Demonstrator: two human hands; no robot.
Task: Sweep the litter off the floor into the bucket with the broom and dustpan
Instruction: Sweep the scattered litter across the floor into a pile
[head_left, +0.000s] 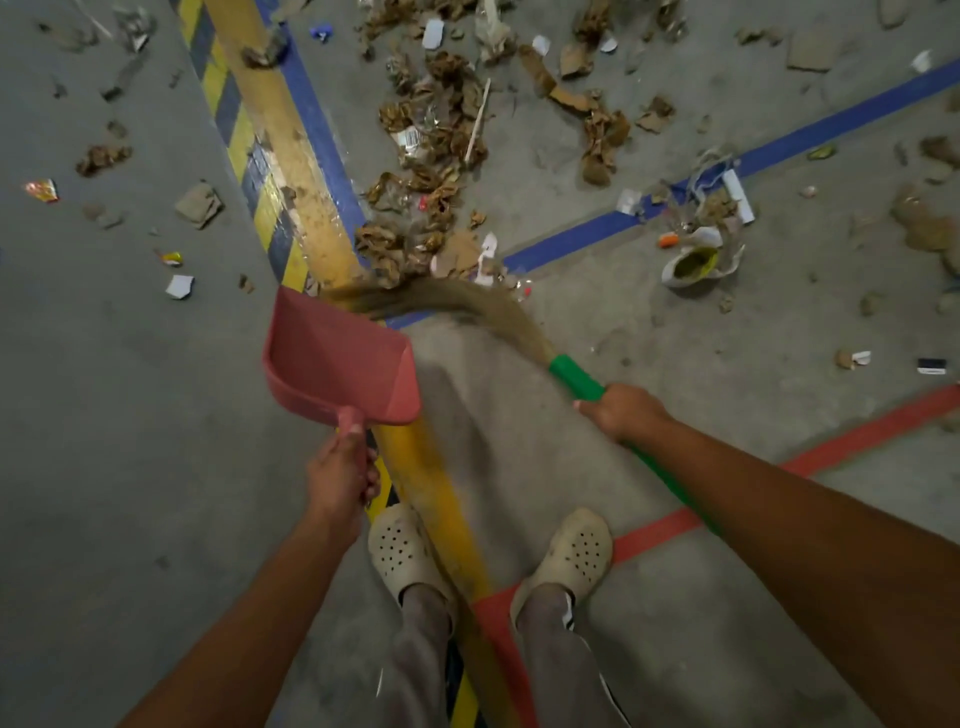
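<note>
Litter (415, 241) is lying heaped just beyond the lip of the dustpan (332, 356), straight ahead of the left hand (340, 478), whose fingers are curling round its handle. The right hand (621, 413) is gripping the broom (574, 375), its length running forward-left from those fingers, bristles brushing the heap.

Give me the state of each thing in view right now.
Dustpan: empty, held by its handle in the left hand.
Broom: gripped by the right hand, bristles bent, blurred, at the dustpan's lip.
Litter: scattered on the floor, none in the dustpan.
Bucket: not in view.
</note>
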